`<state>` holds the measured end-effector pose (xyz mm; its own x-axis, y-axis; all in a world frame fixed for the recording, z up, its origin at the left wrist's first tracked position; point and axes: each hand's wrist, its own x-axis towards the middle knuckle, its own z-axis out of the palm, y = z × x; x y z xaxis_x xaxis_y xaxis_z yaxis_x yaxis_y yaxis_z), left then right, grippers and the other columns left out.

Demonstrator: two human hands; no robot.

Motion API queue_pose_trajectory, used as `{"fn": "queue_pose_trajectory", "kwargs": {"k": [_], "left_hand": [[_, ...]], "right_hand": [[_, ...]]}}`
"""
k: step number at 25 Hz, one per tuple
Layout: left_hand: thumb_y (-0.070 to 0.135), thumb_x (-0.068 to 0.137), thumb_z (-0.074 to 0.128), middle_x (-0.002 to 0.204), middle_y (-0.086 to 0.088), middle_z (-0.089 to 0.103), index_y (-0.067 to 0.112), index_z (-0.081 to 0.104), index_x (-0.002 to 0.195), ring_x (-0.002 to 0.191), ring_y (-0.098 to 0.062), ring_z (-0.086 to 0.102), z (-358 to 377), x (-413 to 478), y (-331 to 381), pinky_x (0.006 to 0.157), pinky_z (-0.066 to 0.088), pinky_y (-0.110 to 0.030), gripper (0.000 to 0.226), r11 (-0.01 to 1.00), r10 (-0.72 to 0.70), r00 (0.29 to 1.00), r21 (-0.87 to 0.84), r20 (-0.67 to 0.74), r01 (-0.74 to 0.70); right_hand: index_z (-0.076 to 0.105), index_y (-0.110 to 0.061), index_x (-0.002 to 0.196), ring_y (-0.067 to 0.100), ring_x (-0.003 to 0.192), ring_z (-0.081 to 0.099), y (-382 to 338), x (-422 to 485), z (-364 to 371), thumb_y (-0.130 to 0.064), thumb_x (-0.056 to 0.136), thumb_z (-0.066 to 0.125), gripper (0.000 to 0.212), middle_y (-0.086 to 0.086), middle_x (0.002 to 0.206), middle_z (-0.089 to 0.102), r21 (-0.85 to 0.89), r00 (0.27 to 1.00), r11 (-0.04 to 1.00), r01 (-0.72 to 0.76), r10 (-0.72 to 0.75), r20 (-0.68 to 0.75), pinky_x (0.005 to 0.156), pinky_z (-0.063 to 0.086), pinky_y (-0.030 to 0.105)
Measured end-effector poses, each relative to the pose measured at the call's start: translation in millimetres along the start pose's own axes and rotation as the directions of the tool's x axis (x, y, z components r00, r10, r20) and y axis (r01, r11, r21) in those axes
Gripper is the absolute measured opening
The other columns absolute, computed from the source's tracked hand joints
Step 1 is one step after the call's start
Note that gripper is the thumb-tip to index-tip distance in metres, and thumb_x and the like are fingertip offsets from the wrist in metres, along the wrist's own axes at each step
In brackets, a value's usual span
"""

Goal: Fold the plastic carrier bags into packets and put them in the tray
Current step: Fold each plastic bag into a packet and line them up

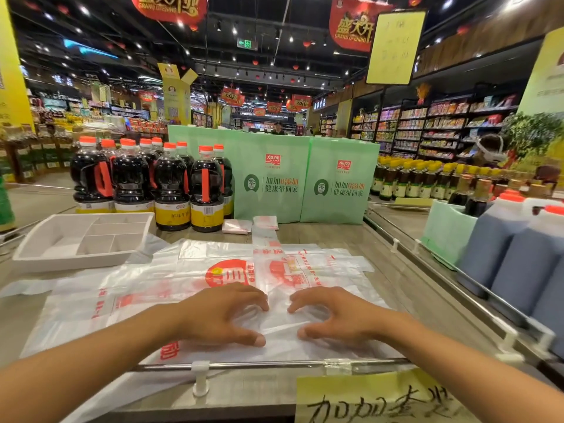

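Directly at the near edge of the display table (pixel 351 236), a translucent plastic carrier bag (pixel 277 319) with red print lies flat on top of several more carrier bags (pixel 189 270) spread across the table's middle. The left hand (pixel 219 315) and the right hand (pixel 335 315) rest on it side by side, apart. Each has arched fingers, with fingertips and thumb pressing down on the plastic; neither is closed around anything.

Two folded packets (pixel 236 226) lie towards the far edge of the table, touching each other, just in front of the pale green cartons (pixel 274 178). The white compartment tray (pixel 70 260) sits at the far left corner, its near side resting on the edge of a spread bag.

Dark soy sauce bottles (pixel 171 190) with orange caps stand in a cluster along the far edge, between the tray and the cartons. A metal rail (pixel 259 365) runs along the near edge, over the bags' hanging ends. A yellow handwritten sign (pixel 381 398) is below it at the near right corner. Large jugs (pixel 503 254) stand beyond the right edge.
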<state>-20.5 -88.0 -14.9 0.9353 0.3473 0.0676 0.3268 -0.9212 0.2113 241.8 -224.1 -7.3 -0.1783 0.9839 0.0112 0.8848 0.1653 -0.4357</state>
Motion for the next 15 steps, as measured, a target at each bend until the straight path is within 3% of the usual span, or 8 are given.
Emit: {"fn": "queue_pose_trajectory", "kwargs": {"k": [5,8,12,15], "left_hand": [[0.085,0.081,0.055,0.145,0.027,0.046,0.044,0.05,0.135,0.13,0.004,0.042,8,1,-10,0.109,0.039,-0.029,0.068,1.0,0.004,0.998,0.004,-0.063,-0.004],[0.089,0.079,0.052,0.142,0.025,0.047,0.044,0.05,0.133,0.128,0.001,0.044,8,2,-10,0.107,0.041,-0.03,0.07,1.0,0.01,0.998,0.022,-0.066,-0.008],[0.089,0.082,0.042,0.141,0.025,0.049,0.044,0.052,0.134,0.126,0.003,0.044,9,5,-12,0.108,0.039,-0.029,0.07,0.999,-0.031,0.998,-0.024,-0.061,0.03],[0.083,0.089,0.037,0.134,0.022,0.056,0.041,0.056,0.133,0.119,0.003,0.05,6,5,-10,0.105,0.042,-0.031,0.063,0.992,-0.058,0.994,-0.113,-0.095,0.047]], "right_hand": [[0.058,-0.041,0.136,-0.008,0.134,0.044,12,4,8,-0.061,0.084,0.073,0.057,-0.023,0.146,0.049,0.118,0.999,0.993,-0.021,0.026,-0.04,0.119,0.036,0.028],[0.06,-0.037,0.136,-0.008,0.131,0.049,13,6,10,-0.062,0.088,0.069,0.055,-0.021,0.144,0.053,0.125,0.998,0.992,-0.02,0.028,-0.064,0.117,0.039,0.027],[0.059,-0.044,0.135,-0.007,0.128,0.048,15,12,11,-0.076,0.087,0.054,0.058,-0.023,0.142,0.055,-0.002,0.995,0.999,-0.044,0.044,-0.095,0.112,0.039,0.027],[0.062,-0.041,0.13,-0.008,0.115,0.052,12,13,10,-0.058,0.094,0.061,0.039,-0.027,0.126,0.06,-0.052,0.994,0.998,-0.025,0.019,-0.108,0.099,0.042,0.02]]}}
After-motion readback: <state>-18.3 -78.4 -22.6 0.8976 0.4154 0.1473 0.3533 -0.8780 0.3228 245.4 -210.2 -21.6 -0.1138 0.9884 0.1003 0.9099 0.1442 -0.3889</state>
